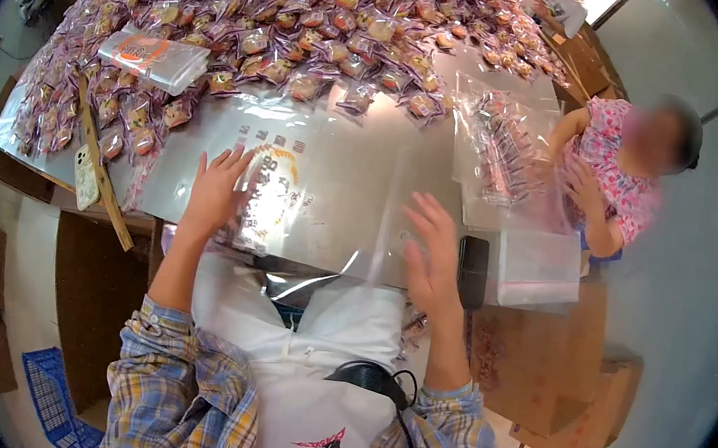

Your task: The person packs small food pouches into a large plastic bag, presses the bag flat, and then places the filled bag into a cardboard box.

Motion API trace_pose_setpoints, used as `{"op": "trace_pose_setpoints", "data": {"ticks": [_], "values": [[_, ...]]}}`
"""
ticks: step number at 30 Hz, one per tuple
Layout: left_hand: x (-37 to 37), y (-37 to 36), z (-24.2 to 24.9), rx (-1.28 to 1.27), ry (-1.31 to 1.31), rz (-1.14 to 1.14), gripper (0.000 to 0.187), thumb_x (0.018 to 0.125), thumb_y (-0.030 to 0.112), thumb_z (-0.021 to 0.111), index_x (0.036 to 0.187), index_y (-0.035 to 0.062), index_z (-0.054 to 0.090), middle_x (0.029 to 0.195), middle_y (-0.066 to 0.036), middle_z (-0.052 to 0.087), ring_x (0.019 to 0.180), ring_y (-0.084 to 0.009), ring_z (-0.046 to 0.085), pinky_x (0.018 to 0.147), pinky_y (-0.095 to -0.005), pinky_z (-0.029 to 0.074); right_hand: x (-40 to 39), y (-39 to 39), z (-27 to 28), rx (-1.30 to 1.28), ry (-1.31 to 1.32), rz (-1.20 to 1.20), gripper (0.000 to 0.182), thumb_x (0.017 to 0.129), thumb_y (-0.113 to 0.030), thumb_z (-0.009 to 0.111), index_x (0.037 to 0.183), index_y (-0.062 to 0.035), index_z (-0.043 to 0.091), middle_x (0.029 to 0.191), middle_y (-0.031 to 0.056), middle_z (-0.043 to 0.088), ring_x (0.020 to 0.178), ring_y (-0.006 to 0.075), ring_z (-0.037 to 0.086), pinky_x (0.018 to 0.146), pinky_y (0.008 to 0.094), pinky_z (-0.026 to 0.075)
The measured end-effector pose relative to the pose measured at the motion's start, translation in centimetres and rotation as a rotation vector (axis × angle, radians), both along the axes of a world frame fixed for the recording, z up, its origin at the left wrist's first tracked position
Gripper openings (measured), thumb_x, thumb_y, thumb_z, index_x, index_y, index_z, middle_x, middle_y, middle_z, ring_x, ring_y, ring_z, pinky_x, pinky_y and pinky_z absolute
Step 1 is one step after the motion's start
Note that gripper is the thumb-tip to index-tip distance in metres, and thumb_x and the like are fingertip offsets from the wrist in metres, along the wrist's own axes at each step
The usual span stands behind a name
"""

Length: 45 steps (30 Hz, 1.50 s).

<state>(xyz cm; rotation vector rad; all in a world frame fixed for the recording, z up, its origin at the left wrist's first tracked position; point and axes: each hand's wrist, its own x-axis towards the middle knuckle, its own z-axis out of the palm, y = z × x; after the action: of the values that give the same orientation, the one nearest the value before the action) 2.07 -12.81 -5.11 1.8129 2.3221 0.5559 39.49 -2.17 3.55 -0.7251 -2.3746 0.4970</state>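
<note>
A large clear plastic bag (326, 203) with printed lettering and an orange ring lies on the metal tabletop in front of me, its near edge hanging over my lap. My left hand (220, 186) is at the bag's left side, fingers stretched out beside the print. Over the right part of the bag is my right hand (431, 254), open with fingers apart and palm turned inward. Nothing shows in either hand. A dark phone-like slab (471, 272) lies just right of my right hand.
A big heap of wrapped snacks (312, 15) covers the far table. Folded printed bags (155, 59) rest on it. At left are a wooden strip (104, 164) and a phone (86, 177). Another person (618, 165) handles a bag of packets (505, 148) beside stacked clear bags (540, 267).
</note>
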Motion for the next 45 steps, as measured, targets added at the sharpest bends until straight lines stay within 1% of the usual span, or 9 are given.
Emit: {"op": "trace_pose_setpoints", "data": {"ticks": [3, 8, 13, 21, 24, 29, 34, 40, 45], "values": [[2.5, 1.3, -1.1, 0.255, -0.099, 0.024, 0.071, 0.091, 0.013, 0.069, 0.155, 0.0063, 0.040, 0.154, -0.017, 0.050, 0.143, -0.0374, 0.046, 0.121, -0.0659, 0.025, -4.2, 1.6, -4.5, -0.043, -0.217, 0.037, 0.052, 0.102, -0.026, 0.054, 0.147, 0.0015, 0.048, 0.156, 0.0249, 0.043, 0.148, 0.0422, 0.036, 0.125, 0.0516, 0.023], [5.9, 1.1, -4.6, -0.020, 0.219, 0.080, 0.079, 0.099, 0.062, 0.052, 0.158, 0.0100, 0.042, 0.166, -0.016, 0.034, 0.155, -0.0344, 0.029, 0.127, -0.0587, 0.008, -8.5, 3.7, -14.4, -0.008, -0.417, -0.104, 0.062, 0.104, -0.033, 0.049, 0.154, 0.0037, 0.039, 0.163, 0.0224, 0.037, 0.154, 0.0380, 0.029, 0.126, 0.0530, 0.020], [4.2, 0.8, -3.2, -0.002, 0.083, 0.067, 0.070, 0.099, 0.055, 0.058, 0.153, 0.0116, 0.050, 0.164, -0.015, 0.040, 0.154, -0.0312, 0.031, 0.127, -0.0528, 0.015, -7.8, 4.0, -15.4, 0.010, -0.454, -0.128, 0.069, 0.104, -0.037, 0.047, 0.158, 0.0028, 0.033, 0.167, 0.0193, 0.030, 0.156, 0.0338, 0.026, 0.127, 0.0538, 0.015], [-1.1, -0.7, -4.7, 0.399, -0.157, 0.123, 0.046, 0.095, 0.013, 0.071, 0.138, 0.0015, 0.060, 0.147, -0.022, 0.057, 0.138, -0.0371, 0.053, 0.119, -0.0455, 0.034, -7.9, 4.0, -15.6, -0.058, -0.416, -0.155, 0.068, 0.102, -0.038, 0.050, 0.159, -0.0015, 0.035, 0.167, 0.0162, 0.032, 0.156, 0.0330, 0.026, 0.127, 0.0559, 0.013], [-1.2, -1.6, -1.3, 0.445, -0.032, 0.154, 0.043, 0.095, 0.016, 0.070, 0.136, 0.0041, 0.062, 0.144, -0.020, 0.061, 0.137, -0.0378, 0.054, 0.118, -0.0539, 0.034, -7.9, 3.9, -15.4, -0.016, -0.431, -0.155, 0.068, 0.103, -0.038, 0.050, 0.158, -0.0014, 0.036, 0.166, 0.0164, 0.034, 0.156, 0.0330, 0.027, 0.127, 0.0561, 0.014], [-3.1, -2.7, -5.2, -0.013, 0.230, 0.169, 0.075, 0.098, 0.054, 0.056, 0.158, 0.0098, 0.043, 0.167, -0.018, 0.032, 0.156, -0.0345, 0.027, 0.126, -0.0579, 0.011, -7.6, 4.2, -15.1, 0.040, -0.429, -0.140, 0.067, 0.102, -0.038, 0.051, 0.158, -0.0034, 0.038, 0.165, 0.0154, 0.038, 0.155, 0.0322, 0.030, 0.127, 0.0553, 0.015], [-1.2, -2.3, -3.0, -0.086, 0.185, 0.181, 0.083, 0.093, 0.064, 0.059, 0.157, 0.0130, 0.045, 0.164, -0.020, 0.037, 0.151, -0.0384, 0.034, 0.124, -0.0600, 0.016, -6.7, 5.5, -14.6, -0.043, -0.374, -0.117, 0.068, 0.098, -0.039, 0.058, 0.153, -0.0028, 0.044, 0.162, 0.0160, 0.040, 0.153, 0.0311, 0.032, 0.126, 0.0575, 0.016], [-2.6, -1.7, -0.8, -0.070, 0.025, 0.088, 0.079, 0.090, 0.060, 0.064, 0.151, 0.0102, 0.053, 0.160, -0.020, 0.043, 0.150, -0.0362, 0.036, 0.124, -0.0584, 0.016, -7.0, 8.4, -11.3, -0.156, -0.521, -0.159, 0.067, 0.089, -0.035, 0.070, 0.143, -0.0023, 0.050, 0.149, 0.0179, 0.051, 0.144, 0.0343, 0.043, 0.123, 0.0565, 0.025], [-0.2, -0.4, -4.5, 0.100, 0.060, 0.059, 0.075, 0.091, 0.053, 0.063, 0.148, 0.0066, 0.054, 0.158, -0.024, 0.044, 0.151, -0.0371, 0.035, 0.127, -0.0589, 0.012, -11.2, 13.3, -12.2, -0.392, -0.147, -0.299, 0.085, 0.081, -0.036, 0.080, 0.146, 0.0030, 0.042, 0.150, 0.0250, 0.044, 0.140, 0.0435, 0.044, 0.120, 0.0533, 0.033]]}}
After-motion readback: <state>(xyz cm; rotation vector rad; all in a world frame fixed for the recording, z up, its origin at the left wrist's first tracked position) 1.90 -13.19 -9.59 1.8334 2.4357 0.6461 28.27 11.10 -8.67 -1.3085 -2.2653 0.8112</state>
